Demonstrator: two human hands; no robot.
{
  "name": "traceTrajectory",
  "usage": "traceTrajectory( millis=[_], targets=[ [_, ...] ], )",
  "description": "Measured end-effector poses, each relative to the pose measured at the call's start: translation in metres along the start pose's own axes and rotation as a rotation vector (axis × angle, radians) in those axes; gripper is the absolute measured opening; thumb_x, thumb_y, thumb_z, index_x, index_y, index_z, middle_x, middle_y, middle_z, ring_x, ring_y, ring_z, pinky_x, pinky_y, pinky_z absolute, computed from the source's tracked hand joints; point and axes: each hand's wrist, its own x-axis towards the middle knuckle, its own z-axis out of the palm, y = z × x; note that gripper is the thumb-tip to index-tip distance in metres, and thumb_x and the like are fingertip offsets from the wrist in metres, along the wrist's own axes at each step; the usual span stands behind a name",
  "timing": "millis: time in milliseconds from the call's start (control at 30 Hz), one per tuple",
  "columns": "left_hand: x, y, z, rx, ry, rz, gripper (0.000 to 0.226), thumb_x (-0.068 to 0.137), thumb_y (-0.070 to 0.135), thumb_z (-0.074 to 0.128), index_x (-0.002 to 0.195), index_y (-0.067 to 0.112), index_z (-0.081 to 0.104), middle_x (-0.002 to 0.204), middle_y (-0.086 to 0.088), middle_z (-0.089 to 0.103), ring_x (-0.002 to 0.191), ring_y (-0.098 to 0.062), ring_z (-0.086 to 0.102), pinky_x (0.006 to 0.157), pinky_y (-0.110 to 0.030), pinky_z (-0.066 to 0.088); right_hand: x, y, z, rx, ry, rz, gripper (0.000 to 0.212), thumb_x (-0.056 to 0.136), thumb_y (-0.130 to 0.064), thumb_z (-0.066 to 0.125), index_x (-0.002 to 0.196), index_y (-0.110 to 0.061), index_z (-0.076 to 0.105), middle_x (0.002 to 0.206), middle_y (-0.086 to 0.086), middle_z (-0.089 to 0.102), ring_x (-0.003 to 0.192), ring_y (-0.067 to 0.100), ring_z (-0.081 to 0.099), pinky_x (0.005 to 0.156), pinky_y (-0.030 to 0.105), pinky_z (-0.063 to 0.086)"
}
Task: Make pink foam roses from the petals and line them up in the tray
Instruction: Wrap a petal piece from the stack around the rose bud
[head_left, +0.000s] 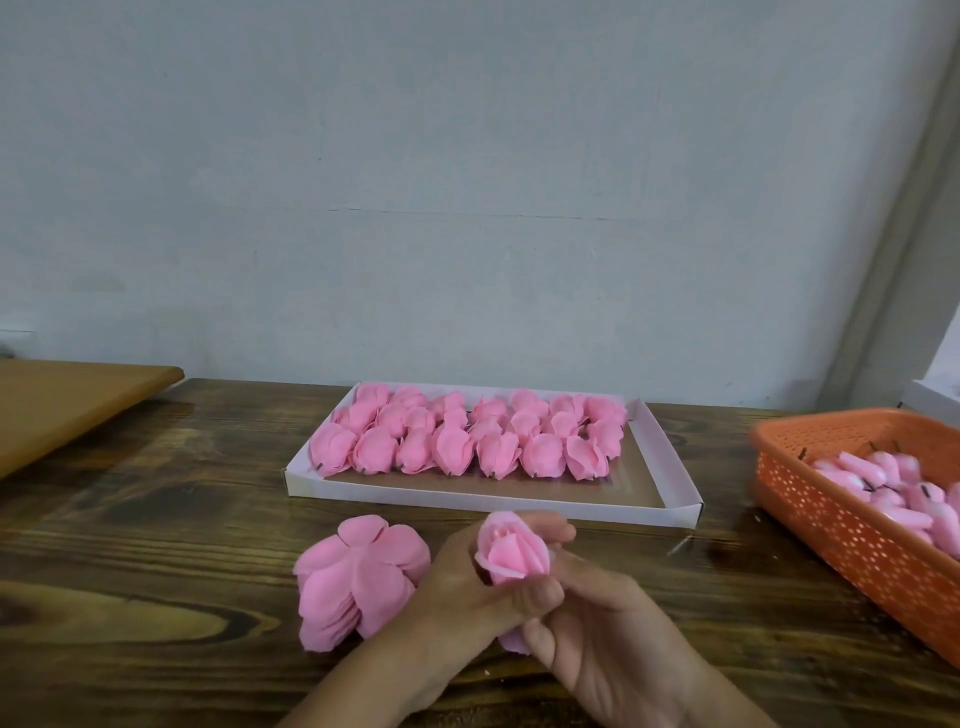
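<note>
A half-made pink foam rose (511, 551) is held upright just above the table's front, and both hands wrap it. My left hand (467, 587) curls its fingers round the bud from the left. My right hand (597, 618) grips it from below and the right, and a loose petal end (514, 642) pokes out under the thumb. To the left of my hands lies a stack of flat pink petal pieces (358, 577). Behind them sits a white cardboard tray (498, 501) with several finished pink roses (467, 434) lined up in rows at its far side.
An orange perforated basket (852, 535) at the right holds several pink rose buds on dark stems (883, 480). A lighter wooden board (67, 405) overhangs the dark wooden table (156, 519) at the far left. A pale wall rises behind the tray.
</note>
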Motion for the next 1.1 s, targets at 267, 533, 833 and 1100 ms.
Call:
traceTrajectory(
  millis=[267, 533, 833, 1100],
  targets=[
    [-0.001, -0.003, 0.007, -0.108, 0.14, -0.038, 0.04, 0.073, 0.054, 0.079, 0.094, 0.02, 0.079, 0.108, -0.013, 0.076, 0.107, -0.034, 0.072, 0.093, -0.06, 0.053, 0.003, 0.011, 0.005, -0.039, -0.007, -0.009, 0.05, 0.071, -0.025, 0.089, 0.116, -0.008, 0.074, 0.113, 0.01, 0.069, 0.097, 0.013, 0.066, 0.081, 0.021, 0.059],
    [0.0, 0.006, 0.01, -0.203, 0.304, -0.174, 0.051, 0.076, 0.061, 0.066, 0.087, 0.013, 0.078, 0.077, -0.009, 0.074, 0.041, -0.017, 0.054, 0.037, -0.023, 0.039, 0.003, 0.024, 0.008, -0.676, 0.242, -0.154, 0.013, 0.09, -0.02, 0.069, 0.081, -0.012, 0.074, 0.078, 0.011, 0.073, 0.065, 0.017, 0.064, 0.056, 0.026, 0.053],
    [0.0, 0.004, 0.005, -0.314, 0.21, -0.146, 0.041, 0.074, 0.059, 0.069, 0.08, 0.019, 0.071, 0.078, -0.007, 0.071, 0.049, -0.019, 0.045, 0.041, -0.028, 0.049, 0.007, 0.017, 0.008, -0.385, 0.199, 0.018, 0.029, 0.077, -0.032, 0.061, 0.072, -0.009, 0.077, 0.065, 0.017, 0.066, 0.044, 0.018, 0.055, 0.037, 0.022, 0.04],
    [0.001, 0.002, 0.008, -0.353, 0.268, -0.168, 0.047, 0.073, 0.058, 0.071, 0.077, 0.012, 0.063, 0.075, -0.006, 0.068, 0.038, -0.019, 0.041, 0.04, -0.025, 0.043, -0.003, 0.016, 0.008, -0.854, 0.276, -0.236, 0.032, 0.095, -0.016, 0.066, 0.065, -0.008, 0.075, 0.058, 0.002, 0.068, 0.048, 0.006, 0.054, 0.047, 0.019, 0.042]
  ],
)
